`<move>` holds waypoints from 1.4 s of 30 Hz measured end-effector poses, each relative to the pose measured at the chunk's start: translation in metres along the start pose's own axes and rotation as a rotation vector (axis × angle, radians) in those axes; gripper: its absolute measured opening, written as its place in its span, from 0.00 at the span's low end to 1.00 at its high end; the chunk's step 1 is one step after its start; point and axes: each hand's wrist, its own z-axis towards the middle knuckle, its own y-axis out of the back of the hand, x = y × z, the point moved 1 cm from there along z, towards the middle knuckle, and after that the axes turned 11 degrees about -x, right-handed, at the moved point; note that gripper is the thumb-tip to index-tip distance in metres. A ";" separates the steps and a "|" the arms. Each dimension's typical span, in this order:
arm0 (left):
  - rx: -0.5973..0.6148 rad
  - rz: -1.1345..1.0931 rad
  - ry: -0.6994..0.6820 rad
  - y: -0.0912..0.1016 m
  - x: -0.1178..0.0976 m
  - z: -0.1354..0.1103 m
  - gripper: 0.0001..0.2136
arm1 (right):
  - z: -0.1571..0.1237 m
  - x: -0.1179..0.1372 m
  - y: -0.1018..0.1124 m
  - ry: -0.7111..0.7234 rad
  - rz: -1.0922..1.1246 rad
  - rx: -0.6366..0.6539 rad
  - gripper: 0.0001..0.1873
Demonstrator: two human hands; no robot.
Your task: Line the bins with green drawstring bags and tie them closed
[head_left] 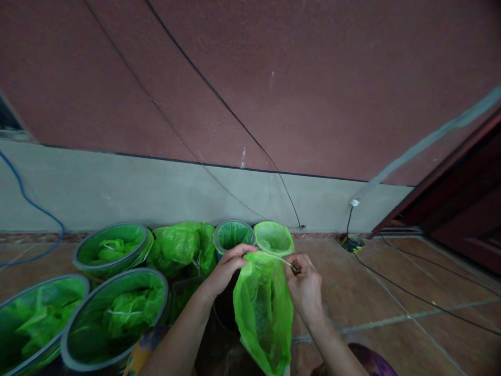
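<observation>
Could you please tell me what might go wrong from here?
The green mesh bag hangs from the left hand and right hand at its rim, so the thin material might slip or tear if pulled hard. The black cable trailing across the floor on the right could catch a foot.

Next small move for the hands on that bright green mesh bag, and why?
Probably draw the thin pale cord gently rightward with the right hand: the left hand pinches the bright green mesh bag at its top edge, where the cord runs across to the right hand.
</observation>
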 end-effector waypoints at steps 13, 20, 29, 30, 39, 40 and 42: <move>-0.457 0.706 -0.400 0.000 0.015 0.004 0.10 | 0.002 -0.011 0.008 0.223 -0.153 -0.112 0.08; -0.442 0.793 -0.376 -0.002 0.011 0.000 0.11 | 0.000 -0.029 0.017 0.131 -0.216 -0.189 0.02; 0.094 0.252 0.056 -0.022 0.021 -0.006 0.13 | 0.015 -0.029 0.020 0.034 -0.189 -0.217 0.09; 0.101 0.223 0.071 -0.020 0.020 -0.005 0.13 | 0.017 -0.031 0.022 0.035 -0.192 -0.222 0.09; -0.080 0.453 -0.267 -0.001 0.005 0.002 0.06 | 0.015 -0.042 0.036 0.112 -0.371 -0.203 0.12; -0.145 0.535 -0.340 0.000 0.006 0.002 0.06 | 0.013 -0.043 0.038 0.124 -0.378 -0.192 0.12; -0.291 0.702 -0.458 0.002 0.009 0.001 0.08 | 0.009 -0.048 0.042 0.149 -0.369 -0.179 0.12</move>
